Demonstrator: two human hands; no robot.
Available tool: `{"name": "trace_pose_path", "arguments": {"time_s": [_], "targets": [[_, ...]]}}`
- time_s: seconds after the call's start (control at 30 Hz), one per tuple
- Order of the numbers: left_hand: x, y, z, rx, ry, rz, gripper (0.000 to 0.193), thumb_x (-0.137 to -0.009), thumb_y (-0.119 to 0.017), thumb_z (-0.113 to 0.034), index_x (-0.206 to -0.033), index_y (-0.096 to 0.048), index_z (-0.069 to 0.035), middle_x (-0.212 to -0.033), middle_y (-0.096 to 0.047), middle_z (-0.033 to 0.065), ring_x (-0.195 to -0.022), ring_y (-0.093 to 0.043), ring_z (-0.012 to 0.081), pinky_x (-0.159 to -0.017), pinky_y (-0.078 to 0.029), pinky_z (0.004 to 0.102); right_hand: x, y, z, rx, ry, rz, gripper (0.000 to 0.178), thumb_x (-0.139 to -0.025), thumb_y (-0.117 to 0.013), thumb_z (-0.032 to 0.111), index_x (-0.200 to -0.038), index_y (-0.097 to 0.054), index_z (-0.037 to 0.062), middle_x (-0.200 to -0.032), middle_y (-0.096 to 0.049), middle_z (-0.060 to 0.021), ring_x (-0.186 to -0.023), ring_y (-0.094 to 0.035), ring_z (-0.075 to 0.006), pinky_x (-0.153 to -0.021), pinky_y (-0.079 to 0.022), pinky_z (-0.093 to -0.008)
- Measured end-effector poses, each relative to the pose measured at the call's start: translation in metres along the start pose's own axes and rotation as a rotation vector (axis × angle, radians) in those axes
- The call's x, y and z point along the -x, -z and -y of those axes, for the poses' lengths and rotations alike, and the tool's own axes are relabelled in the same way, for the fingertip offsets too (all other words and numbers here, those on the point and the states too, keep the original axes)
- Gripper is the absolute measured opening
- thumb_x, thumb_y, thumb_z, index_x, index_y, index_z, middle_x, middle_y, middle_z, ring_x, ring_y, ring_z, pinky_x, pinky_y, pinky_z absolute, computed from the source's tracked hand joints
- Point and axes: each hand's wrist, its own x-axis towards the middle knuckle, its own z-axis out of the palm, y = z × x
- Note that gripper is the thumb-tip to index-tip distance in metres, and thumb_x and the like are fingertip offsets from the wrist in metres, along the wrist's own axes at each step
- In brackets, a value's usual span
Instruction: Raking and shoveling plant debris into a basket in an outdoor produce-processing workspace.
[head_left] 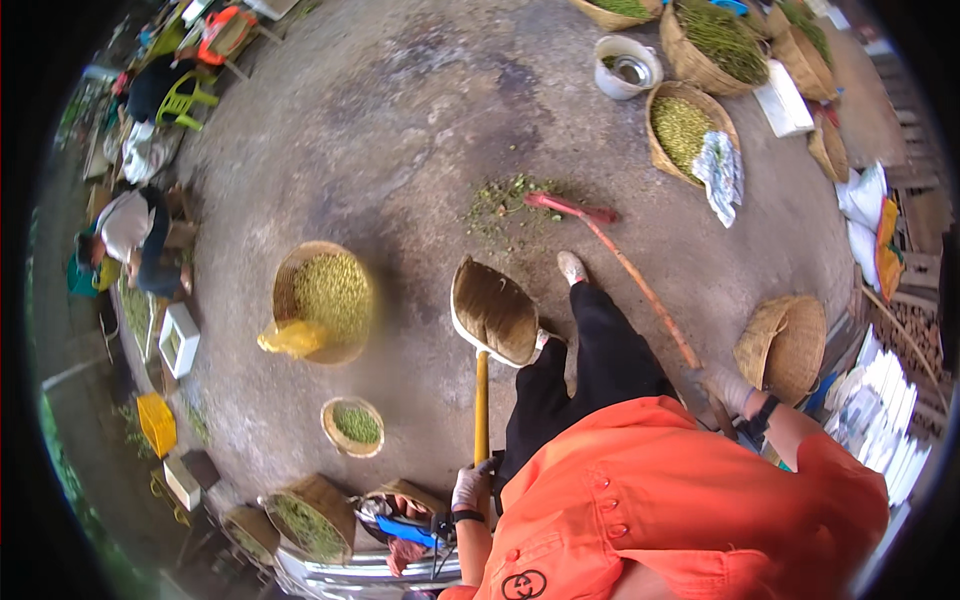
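Observation:
My left hand [472, 487], in a pale glove, is closed around the yellow handle of a long-handled dustpan [497, 310]. Its wide brown pan with a white edge rests on the floor just ahead of my feet. A gloved grip from my right hand [724, 388] holds the orange-brown stick of a broom [640, 275]. The broom's red head lies on the concrete, at the right edge of a scatter of green leaf scraps [505, 212]. The pan stands below those scraps, apart from them.
Left of the dustpan stand a basket of pale green pods [335, 295] with a yellow bag and a small round basket [353, 427]. Several full baskets [690, 125] and a white bucket [627, 68] stand far right. An empty basket [782, 345] is near my right hand. A person [135, 235] sits at left.

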Motion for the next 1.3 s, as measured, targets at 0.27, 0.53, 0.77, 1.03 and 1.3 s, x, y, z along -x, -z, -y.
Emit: {"name": "trace_pose_path", "arguments": {"time_s": [0.27,0.53,0.77,1.03,1.3], "targets": [[0.023,-0.043,-0.002,0.2,0.527,-0.196,0.035,-0.079,-0.071,-0.034,-0.088,-0.062,-0.001,-0.06,-0.056,0.0062,-0.046,-0.05,0.0175,-0.042,-0.041,0.0336,-0.021,0.028,0.051,0.918,0.093,-0.209,0.016,-0.085,-0.052,0.019,-0.092,-0.048,0.0057,-0.055,-0.049,-0.0063,-0.04,-0.049,-0.0176,-0.035,-0.041,-0.0352],[0.072,-0.118,0.012,0.333,0.57,-0.241,0.038,-0.078,-0.071,-0.036,-0.09,-0.061,-0.001,-0.059,-0.054,0.005,-0.042,-0.048,0.0174,-0.041,-0.039,0.0322,-0.076,-0.069,0.197,1.461,0.515,0.187,0.042,-0.088,-0.053,0.041,-0.1,-0.058,0.0012,-0.09,-0.062,-0.0237,-0.086,-0.059,-0.0405,-0.076,-0.045,-0.0475],[0.092,-0.229,-0.027,0.868,0.605,-0.393,0.026,-0.079,-0.069,-0.025,-0.088,-0.051,-0.008,-0.056,-0.051,0.0044,-0.037,-0.047,0.0158,-0.034,-0.039,0.0297,-0.215,-0.116,0.262,1.846,0.809,0.111,0.041,-0.089,-0.049,0.038,-0.09,-0.06,-0.0006,-0.076,-0.064,-0.0208,-0.076,-0.063,-0.0366,-0.066,-0.049,-0.0457],[0.062,-0.363,-0.131,1.104,0.593,-0.607,0.028,-0.079,-0.069,-0.025,-0.09,-0.049,-0.009,-0.058,-0.052,0.0047,-0.037,-0.047,0.0153,-0.034,-0.038,0.027,-0.228,0.107,0.389,2.08,0.668,-0.012,0.043,-0.088,-0.048,0.046,-0.102,-0.062,0.0079,-0.093,-0.065,-0.0207,-0.088,-0.063,-0.0366,-0.076,-0.048,-0.047],[0.022,-0.477,-0.19,1.298,0.518,-0.629,0.027,-0.08,-0.068,-0.027,-0.086,-0.05,-0.009,-0.057,-0.05,0.0029,-0.038,-0.047,0.0133,-0.035,-0.039,0.0255,-0.186,0.266,0.45,2.024,0.612,-0.237,0.046,-0.086,-0.049,0.046,-0.095,-0.064,0.0042,-0.095,-0.064,-0.0227,-0.091,-0.06,-0.037,-0.081,-0.045,-0.0457]]}}
